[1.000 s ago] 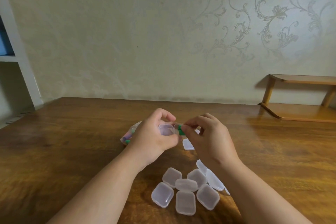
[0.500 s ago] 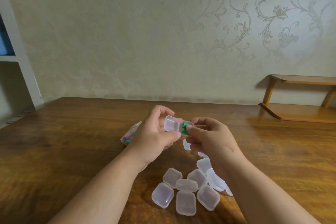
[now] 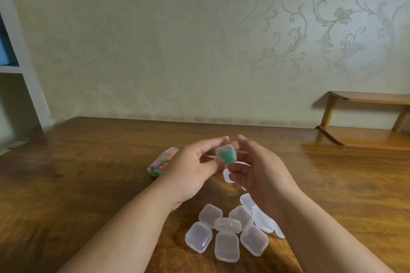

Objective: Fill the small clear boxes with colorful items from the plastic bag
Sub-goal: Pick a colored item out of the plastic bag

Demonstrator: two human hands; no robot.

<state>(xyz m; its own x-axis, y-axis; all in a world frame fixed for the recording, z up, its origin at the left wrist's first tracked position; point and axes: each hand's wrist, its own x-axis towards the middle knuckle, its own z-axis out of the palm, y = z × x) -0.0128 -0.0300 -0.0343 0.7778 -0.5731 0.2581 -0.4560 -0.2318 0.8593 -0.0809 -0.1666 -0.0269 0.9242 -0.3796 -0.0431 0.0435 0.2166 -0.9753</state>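
Note:
A small clear box [image 3: 226, 154] with a green item inside is held above the wooden table [image 3: 88, 184], its lid down. My left hand [image 3: 190, 170] pinches it from the left between thumb and forefinger. My right hand [image 3: 261, 175] pinches it from the right, thumb below and fingers above. A clear plastic bag [image 3: 161, 163] of colorful items lies on the table just left of my left hand, partly hidden by it. Several empty clear boxes [image 3: 226, 230] lie in a pile near the front, under my right wrist.
One more clear box [image 3: 228, 177] lies on the table below the hands. A low wooden shelf [image 3: 363, 137] stands at the back right against the patterned wall. A white shelving unit [image 3: 20, 77] borders the left side.
The open box with the green item at its mouth now has its lid down over the item. Both hands turned it and lifted it slightly toward the camera.

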